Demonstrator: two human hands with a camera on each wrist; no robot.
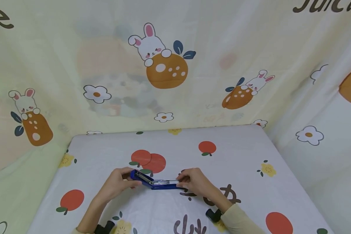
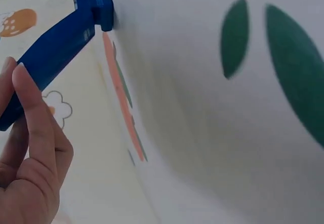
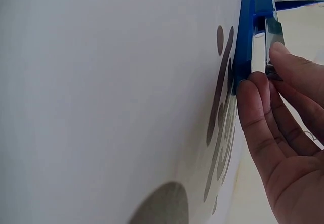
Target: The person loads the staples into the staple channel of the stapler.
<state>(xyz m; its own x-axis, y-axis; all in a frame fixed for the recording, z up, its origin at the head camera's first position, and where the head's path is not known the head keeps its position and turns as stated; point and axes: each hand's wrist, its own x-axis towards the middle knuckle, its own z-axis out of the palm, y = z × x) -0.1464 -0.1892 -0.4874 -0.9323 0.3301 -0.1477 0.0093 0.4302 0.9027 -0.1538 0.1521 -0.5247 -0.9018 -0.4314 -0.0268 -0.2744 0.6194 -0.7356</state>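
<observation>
A blue stapler [image 1: 165, 187] lies opened out above the table, its top cover swung up to the left and its metal staple channel bared. My left hand [image 1: 118, 183] pinches the end of the raised cover between thumb and fingers, and in the left wrist view the blue cover [image 2: 55, 47] slants up from those fingertips. At the other end, my right hand [image 1: 196, 182] holds the stapler's tip. The right wrist view has the thumb on the metal channel [image 3: 274, 37] and fingertips by the end of the blue base [image 3: 245, 37]. Whether staples are inside cannot be told.
A white cloth [image 1: 237, 162] printed with fruit, flowers and dark lettering covers the table. Behind it and at both sides hangs a pale curtain [image 1: 204, 97] with rabbit prints. Black wrist-worn devices [image 1: 213, 215] sit below the hands.
</observation>
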